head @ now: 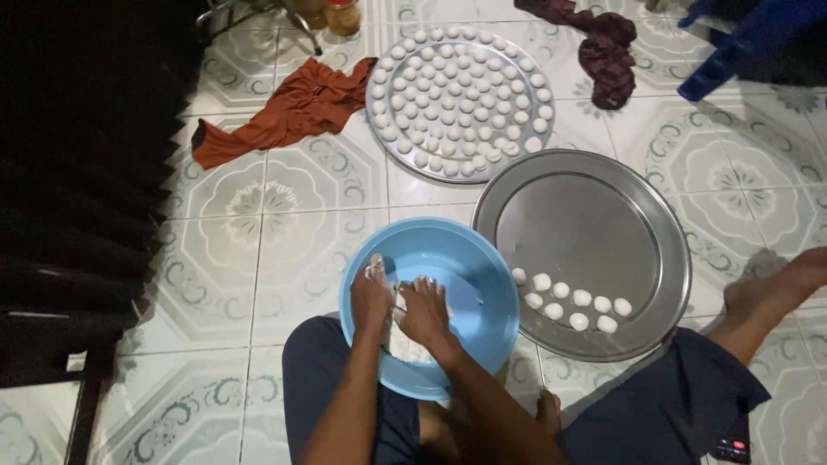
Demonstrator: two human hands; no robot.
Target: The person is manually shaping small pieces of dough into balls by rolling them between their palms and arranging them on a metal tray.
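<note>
Down in the blue basin, both hands are working: the left hand and right hand are pressing together, fingers curled around a lump of white dough between them. More dough is lying at the basin's near side under the wrists. Just right, a steel tray is carrying a few white dough balls along its near edge; beyond it, a second round tray is sitting packed with balls. An orange cloth is lying nearby. Risk, I'd judge: sticky dough clinging to the fingers could be leaving pieces uneven.
</note>
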